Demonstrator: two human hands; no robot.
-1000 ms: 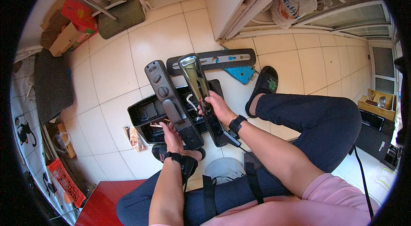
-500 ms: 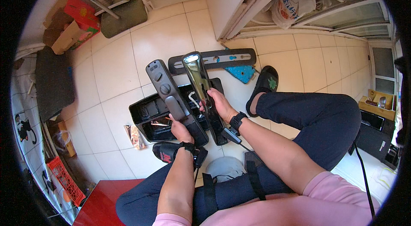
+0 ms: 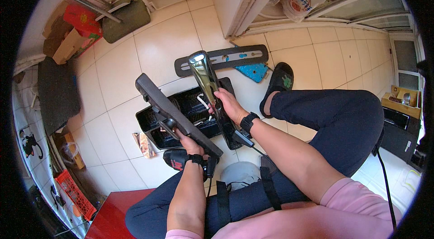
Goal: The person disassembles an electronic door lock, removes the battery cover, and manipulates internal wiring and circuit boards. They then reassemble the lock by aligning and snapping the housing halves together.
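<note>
In my left hand (image 3: 190,144) is a long black door lock panel (image 3: 171,114), gripped near its lower end by the handle. Its dark grey back edge faces up and right, and its knob side faces away. My right hand (image 3: 229,108) holds a glossy black door lock panel (image 3: 202,74) around its middle; this one slants with its top end farthest from me. Both panels hang above a black compartmented tray (image 3: 143,126) on the floor, hiding part of it. A white cable (image 3: 202,99) shows between them.
Beyond the tray lie a long slotted plate with a black border (image 3: 235,59) and a blue patterned piece (image 3: 254,73). Copper-coloured foil (image 3: 144,145) rests left of the tray. My slippered foot (image 3: 281,80) is at right; a grey bucket (image 3: 239,173) stands between my legs.
My left hand has rolled its panel so the knob side, earlier facing up, now turns away and the edge shows. The panel's top swung left. The right hand's panel has barely moved.
</note>
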